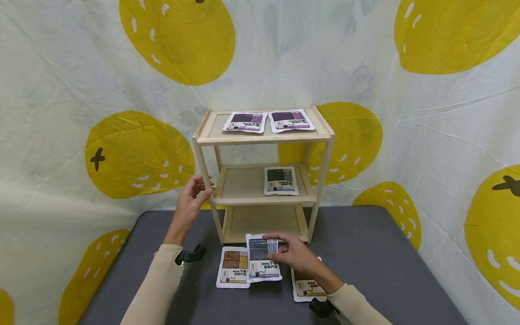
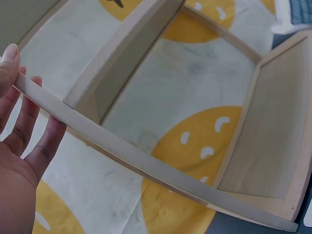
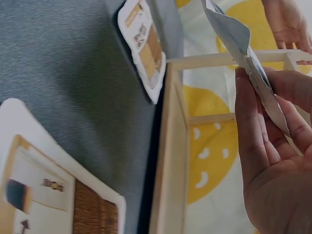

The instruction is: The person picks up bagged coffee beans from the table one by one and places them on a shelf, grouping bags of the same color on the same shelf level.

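1. Fruit-printed cloth (image 1: 260, 54) hangs behind.
2. Blue-labelled pouch (image 1: 257, 258), with black Chinese characters, is at lower centre of the frame; fingers of right hand (image 1: 291, 253) pinch it.
3. Left hand (image 1: 189, 202) holds wooden rack (image 1: 264, 200) between thumb and fingers, left of centre.

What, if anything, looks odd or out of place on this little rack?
Nothing looks spilled or damaged. Only the middle shelf seems slightly lopsided: its single packet lies right of centre.
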`<control>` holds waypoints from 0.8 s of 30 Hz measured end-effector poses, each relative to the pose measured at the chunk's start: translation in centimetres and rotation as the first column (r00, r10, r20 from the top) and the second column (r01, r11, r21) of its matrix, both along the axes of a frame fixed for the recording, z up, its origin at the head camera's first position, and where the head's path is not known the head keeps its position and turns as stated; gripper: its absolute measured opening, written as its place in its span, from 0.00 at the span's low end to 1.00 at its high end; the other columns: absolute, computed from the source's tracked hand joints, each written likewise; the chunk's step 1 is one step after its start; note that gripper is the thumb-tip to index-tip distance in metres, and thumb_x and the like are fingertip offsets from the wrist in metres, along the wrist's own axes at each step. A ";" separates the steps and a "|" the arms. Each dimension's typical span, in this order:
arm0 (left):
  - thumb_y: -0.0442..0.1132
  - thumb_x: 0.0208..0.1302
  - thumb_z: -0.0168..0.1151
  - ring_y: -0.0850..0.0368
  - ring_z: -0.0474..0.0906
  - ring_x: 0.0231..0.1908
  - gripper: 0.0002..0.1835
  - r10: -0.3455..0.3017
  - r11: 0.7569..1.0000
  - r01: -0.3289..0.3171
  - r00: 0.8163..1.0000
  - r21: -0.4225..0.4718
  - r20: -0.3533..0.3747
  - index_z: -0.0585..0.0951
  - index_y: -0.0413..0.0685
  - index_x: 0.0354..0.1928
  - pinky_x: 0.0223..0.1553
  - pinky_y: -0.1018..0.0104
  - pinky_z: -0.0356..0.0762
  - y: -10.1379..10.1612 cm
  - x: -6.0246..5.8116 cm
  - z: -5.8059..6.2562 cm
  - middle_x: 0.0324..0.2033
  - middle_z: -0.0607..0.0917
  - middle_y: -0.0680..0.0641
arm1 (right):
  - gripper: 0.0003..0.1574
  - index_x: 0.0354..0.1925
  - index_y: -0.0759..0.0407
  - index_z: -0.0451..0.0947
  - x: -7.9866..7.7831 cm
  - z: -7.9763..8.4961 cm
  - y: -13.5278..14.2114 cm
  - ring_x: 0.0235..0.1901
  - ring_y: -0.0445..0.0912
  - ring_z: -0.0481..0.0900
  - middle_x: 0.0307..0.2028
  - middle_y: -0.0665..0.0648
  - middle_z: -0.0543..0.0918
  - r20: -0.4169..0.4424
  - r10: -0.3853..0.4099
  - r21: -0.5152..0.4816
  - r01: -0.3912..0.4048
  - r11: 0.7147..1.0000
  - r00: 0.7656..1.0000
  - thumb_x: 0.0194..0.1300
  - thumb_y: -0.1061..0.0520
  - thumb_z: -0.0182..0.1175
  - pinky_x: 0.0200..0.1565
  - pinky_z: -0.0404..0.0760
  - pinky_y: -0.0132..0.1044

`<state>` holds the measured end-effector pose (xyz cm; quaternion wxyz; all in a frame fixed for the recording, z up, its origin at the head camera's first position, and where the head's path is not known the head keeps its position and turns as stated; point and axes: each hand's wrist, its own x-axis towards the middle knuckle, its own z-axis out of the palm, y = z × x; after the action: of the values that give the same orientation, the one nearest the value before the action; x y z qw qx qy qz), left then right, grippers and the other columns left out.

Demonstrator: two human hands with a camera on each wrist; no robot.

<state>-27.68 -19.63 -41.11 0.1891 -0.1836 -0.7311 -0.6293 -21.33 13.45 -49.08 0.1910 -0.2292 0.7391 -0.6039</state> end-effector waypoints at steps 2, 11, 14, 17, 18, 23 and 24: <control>0.27 0.70 0.61 0.48 0.78 0.48 0.19 -0.002 1.000 0.002 1.000 0.000 -0.004 0.75 0.40 0.61 0.46 0.69 0.81 0.0 0.0 0.0 0.49 0.78 0.32 | 0.32 0.67 0.58 0.73 0.0 0.4 0.0 0.31 0.46 0.85 0.50 0.66 0.85 0.007 0.005 -0.018 -0.005 1.000 1.000 0.66 0.65 0.67 0.30 0.80 0.32; 0.29 0.71 0.62 0.49 0.79 0.49 0.19 0.001 1.000 -0.001 1.000 -0.017 -0.012 0.75 0.42 0.61 0.47 0.68 0.81 -0.1 -0.1 -0.1 0.49 0.79 0.35 | 0.34 0.68 0.55 0.73 -0.5 1.7 -0.1 0.14 0.36 0.58 0.17 0.51 0.70 -0.085 0.015 0.004 -0.015 1.000 0.996 0.66 0.60 0.69 0.18 0.61 0.29; 0.29 0.71 0.62 0.50 0.79 0.49 0.19 -0.003 1.000 0.003 1.000 -0.016 -0.013 0.75 0.42 0.61 0.47 0.69 0.81 -0.1 -0.1 -0.1 0.50 0.78 0.31 | 0.34 0.68 0.57 0.71 -0.7 2.1 -0.2 0.19 0.37 0.71 0.27 0.56 0.83 -0.067 0.030 -0.031 -0.032 0.999 0.997 0.66 0.61 0.68 0.21 0.68 0.30; 0.30 0.71 0.62 0.48 0.78 0.49 0.19 -0.001 1.000 0.001 1.000 -0.010 -0.006 0.75 0.42 0.61 0.47 0.68 0.81 -0.1 -0.1 -0.1 0.48 0.80 0.38 | 0.35 0.69 0.59 0.69 -0.9 2.5 -0.2 0.33 0.42 0.85 0.43 0.63 0.87 -0.038 0.049 -0.066 -0.051 0.996 0.998 0.67 0.64 0.66 0.29 0.79 0.32; 0.30 0.71 0.62 0.45 0.78 0.50 0.19 -0.001 1.000 0.001 1.000 -0.008 -0.004 0.75 0.43 0.61 0.47 0.68 0.81 -0.1 -0.2 -0.2 0.48 0.81 0.42 | 0.35 0.70 0.60 0.68 -0.9 2.7 -0.2 0.38 0.46 0.87 0.49 0.66 0.86 -0.025 0.056 -0.078 -0.058 0.995 0.998 0.67 0.65 0.65 0.33 0.82 0.34; 0.29 0.71 0.61 0.36 0.76 0.51 0.19 0.000 1.000 0.000 1.000 -0.002 0.007 0.75 0.42 0.62 0.47 0.68 0.81 -0.1 -0.2 -0.2 0.47 0.81 0.42 | 0.38 0.72 0.59 0.66 -0.9 3.3 -0.2 0.48 0.53 0.86 0.55 0.69 0.82 -0.012 0.078 -0.087 -0.079 0.993 0.997 0.67 0.68 0.64 0.41 0.86 0.41; 0.29 0.71 0.61 0.35 0.76 0.51 0.19 -0.001 1.000 0.001 1.000 0.000 0.009 0.75 0.42 0.61 0.47 0.68 0.81 -0.1 -0.2 -0.3 0.48 0.80 0.39 | 0.38 0.72 0.58 0.65 -0.9 3.4 -0.1 0.49 0.54 0.86 0.56 0.69 0.82 -0.015 0.082 -0.085 -0.083 0.993 0.997 0.67 0.68 0.64 0.41 0.86 0.42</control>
<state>-27.87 -19.70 -41.37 0.1856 -0.1809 -0.7318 -0.6303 -22.21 13.30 -45.63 0.2015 -0.2711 0.7035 -0.6253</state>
